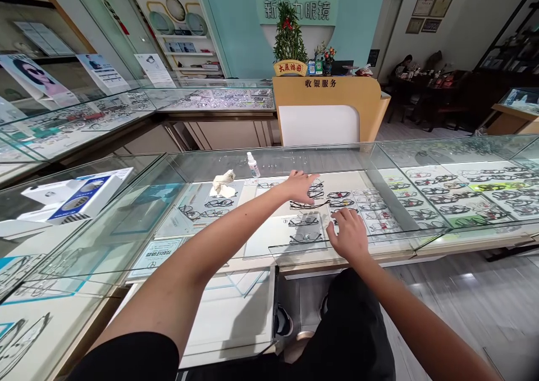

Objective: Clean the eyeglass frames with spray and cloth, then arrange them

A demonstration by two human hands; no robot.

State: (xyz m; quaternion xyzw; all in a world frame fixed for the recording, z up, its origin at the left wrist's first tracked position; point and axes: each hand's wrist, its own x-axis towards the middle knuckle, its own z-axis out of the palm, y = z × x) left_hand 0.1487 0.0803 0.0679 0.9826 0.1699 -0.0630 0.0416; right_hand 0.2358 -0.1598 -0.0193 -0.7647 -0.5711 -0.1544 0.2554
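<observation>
My left hand [301,186] reaches over the glass display case, fingers spread, above a column of eyeglasses. Just under it lies a dark pair of glasses with a long temple [315,204]; whether the fingers touch it I cannot tell. My right hand [349,234] is nearer the front edge of the case, its fingers apart and bent beside another column of glasses [340,195]. Between and below the hands, two thin-framed pairs [304,221] rest on a white panel. Nothing shows in either hand.
A white spray bottle [253,165] and a crumpled cream cloth [223,184] are on the case at left. An open drawer [240,319] juts out below my left arm. Glass edges [404,232] run along the front. Beyond stands a yellow counter [328,94].
</observation>
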